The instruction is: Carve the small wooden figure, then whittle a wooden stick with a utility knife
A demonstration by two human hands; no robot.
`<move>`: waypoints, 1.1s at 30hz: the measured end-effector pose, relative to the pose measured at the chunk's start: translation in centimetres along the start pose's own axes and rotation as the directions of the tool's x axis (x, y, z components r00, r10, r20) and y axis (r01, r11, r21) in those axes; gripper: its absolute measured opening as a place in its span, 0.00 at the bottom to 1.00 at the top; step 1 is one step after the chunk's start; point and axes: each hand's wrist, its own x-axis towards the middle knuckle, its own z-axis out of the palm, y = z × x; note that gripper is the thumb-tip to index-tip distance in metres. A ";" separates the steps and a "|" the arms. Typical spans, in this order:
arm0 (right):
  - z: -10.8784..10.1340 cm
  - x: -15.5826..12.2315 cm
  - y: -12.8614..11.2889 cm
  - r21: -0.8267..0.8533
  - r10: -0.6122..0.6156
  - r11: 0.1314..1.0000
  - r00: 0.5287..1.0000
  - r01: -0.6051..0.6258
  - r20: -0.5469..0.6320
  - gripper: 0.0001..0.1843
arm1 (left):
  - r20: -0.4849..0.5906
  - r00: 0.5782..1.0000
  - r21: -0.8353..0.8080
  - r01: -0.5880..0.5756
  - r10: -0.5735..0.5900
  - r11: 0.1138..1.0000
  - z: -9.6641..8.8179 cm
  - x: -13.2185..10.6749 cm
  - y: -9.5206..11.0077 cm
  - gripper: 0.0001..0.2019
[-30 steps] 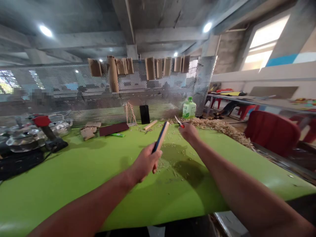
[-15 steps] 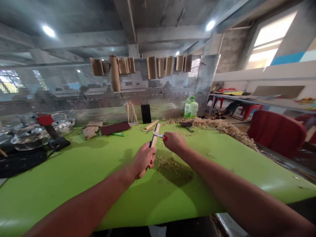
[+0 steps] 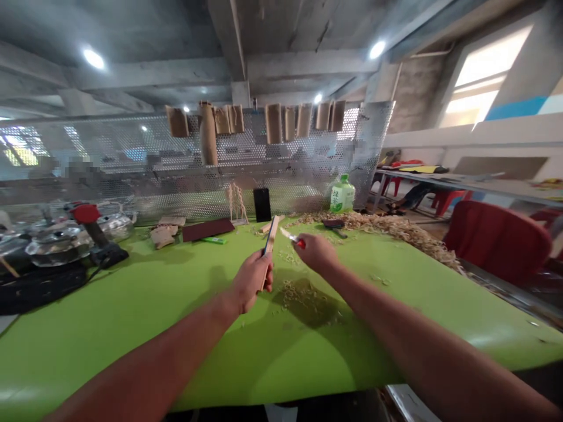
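My left hand (image 3: 253, 282) is closed tightly around a narrow wooden stick (image 3: 271, 239), and it has firm hold of the lower part. The long axis of this stick goes up from my fist almost straight, leaning a little to the far side of the table and a little to the right. A short end comes out under my fist, and one edge near the fist looks dark.

My right hand (image 3: 315, 255) is closed too, and it has hold of a small knife (image 3: 294, 239) with a red handle. Its bright blade points left, across to the upper part of the stick. So the stick lies to the left of my right hand, and this hand is the nearer one to the stick's upper end. The blade tip is just beside the wood, but the view is too small to tell if they touch.

Both hands are above a green table (image 3: 132, 346), with small wood shavings (image 3: 303, 302) lying under them. A long pile of wood shavings (image 3: 387, 230) lies along the far edge on the right side. Farther back are a plastic bottle (image 3: 342, 194) with a green label, a black phone (image 3: 262, 204), and a dark red sheet of sandpaper (image 3: 207, 230).
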 end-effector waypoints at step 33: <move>1.4 -1.2 -2.2 -0.102 -0.126 0.986 0.988 0.135 0.092 0.12 | -0.020 0.999 0.217 0.034 -0.030 0.976 0.5 -0.6 0.0 0.20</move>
